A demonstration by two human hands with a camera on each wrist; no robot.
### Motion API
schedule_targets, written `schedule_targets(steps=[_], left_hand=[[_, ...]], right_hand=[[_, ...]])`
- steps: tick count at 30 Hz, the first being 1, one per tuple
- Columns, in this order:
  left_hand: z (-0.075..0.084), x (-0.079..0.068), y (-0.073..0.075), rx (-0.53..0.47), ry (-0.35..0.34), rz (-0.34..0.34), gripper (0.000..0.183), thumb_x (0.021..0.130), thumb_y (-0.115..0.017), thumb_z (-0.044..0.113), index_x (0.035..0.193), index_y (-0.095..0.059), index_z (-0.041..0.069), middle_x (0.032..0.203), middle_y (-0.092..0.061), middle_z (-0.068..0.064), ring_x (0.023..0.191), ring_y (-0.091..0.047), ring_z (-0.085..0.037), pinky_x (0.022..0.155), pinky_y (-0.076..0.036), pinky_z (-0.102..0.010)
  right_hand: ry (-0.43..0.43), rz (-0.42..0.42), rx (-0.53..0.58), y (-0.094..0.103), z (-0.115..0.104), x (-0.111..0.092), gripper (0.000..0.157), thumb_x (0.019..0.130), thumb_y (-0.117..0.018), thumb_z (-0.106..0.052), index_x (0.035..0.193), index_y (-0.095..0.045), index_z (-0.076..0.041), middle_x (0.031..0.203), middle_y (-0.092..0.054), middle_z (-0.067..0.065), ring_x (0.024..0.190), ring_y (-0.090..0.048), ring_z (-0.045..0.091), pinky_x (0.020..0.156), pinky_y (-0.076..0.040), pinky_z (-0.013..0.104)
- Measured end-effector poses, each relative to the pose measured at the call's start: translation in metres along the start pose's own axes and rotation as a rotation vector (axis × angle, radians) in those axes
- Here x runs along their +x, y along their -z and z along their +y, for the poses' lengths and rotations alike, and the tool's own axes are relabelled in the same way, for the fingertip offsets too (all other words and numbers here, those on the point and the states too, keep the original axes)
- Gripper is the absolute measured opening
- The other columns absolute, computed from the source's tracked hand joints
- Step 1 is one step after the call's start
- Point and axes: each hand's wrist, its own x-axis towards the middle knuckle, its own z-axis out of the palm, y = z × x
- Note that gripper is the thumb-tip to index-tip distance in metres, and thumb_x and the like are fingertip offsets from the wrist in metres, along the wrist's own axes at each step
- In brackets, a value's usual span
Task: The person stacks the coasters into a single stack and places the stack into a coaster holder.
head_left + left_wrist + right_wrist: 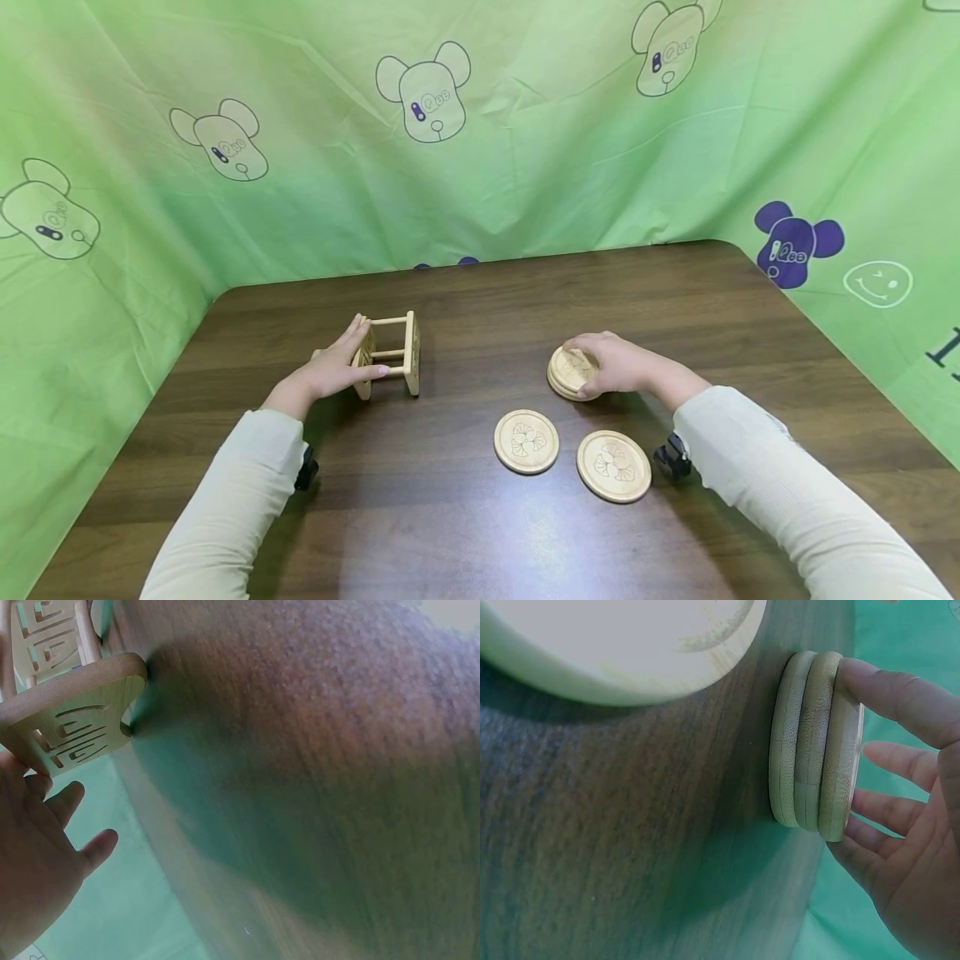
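At the left, my left hand [328, 372] grips a small wooden coaster rack [412, 357] by its left side panel, the thumb lying toward the rods. That panel [90, 724] has cut-out slots, seen in the left wrist view, where two of the fingers stick out free of it. Right of centre, my right hand [621, 365] pinches the round wooden top coaster [842, 754] of a stack of three by its rim, thumb and fingers on opposite sides. Under it, the lower coasters [799, 742] sit flat together on the table.
Two more round coasters with a carved leaf pattern lie nearer on the brown wooden table [450, 517], one left [527, 442] and one right [613, 467]. A green printed cloth [315, 192] hangs behind and along the sides of the table.
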Motion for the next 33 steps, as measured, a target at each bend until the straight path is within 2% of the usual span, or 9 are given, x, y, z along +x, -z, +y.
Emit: schedule_targets(steps=[18, 33], left_hand=[[-0.001, 0.0, -0.002, 0.015, -0.004, 0.009, 0.09, 0.078, -0.049, 0.056, 0.14, -0.001, 0.01, 0.143, 0.01, -0.005, 0.125, -0.014, -0.035, 0.089, -0.004, -0.064], [-0.001, 0.0, -0.001, -0.005, -0.007, 0.009, 0.089, 0.079, -0.05, 0.053, 0.14, 0.0, 0.011, 0.143, 0.01, -0.004, 0.126, -0.01, -0.034, 0.089, -0.002, -0.064]], right_hand=[[0.03, 0.031, -0.005, 0.002, -0.002, -0.001, 0.064, 0.062, -0.07, -0.014, 0.117, -0.046, 0.008, 0.117, -0.047, 0.023, 0.107, -0.039, 0.039, 0.089, -0.03, 0.047], [0.086, 0.037, -0.005, 0.004, -0.016, -0.002, 0.064, 0.065, -0.07, -0.015, 0.12, -0.044, 0.007, 0.121, -0.042, 0.025, 0.113, -0.033, 0.04, 0.093, -0.024, 0.05]])
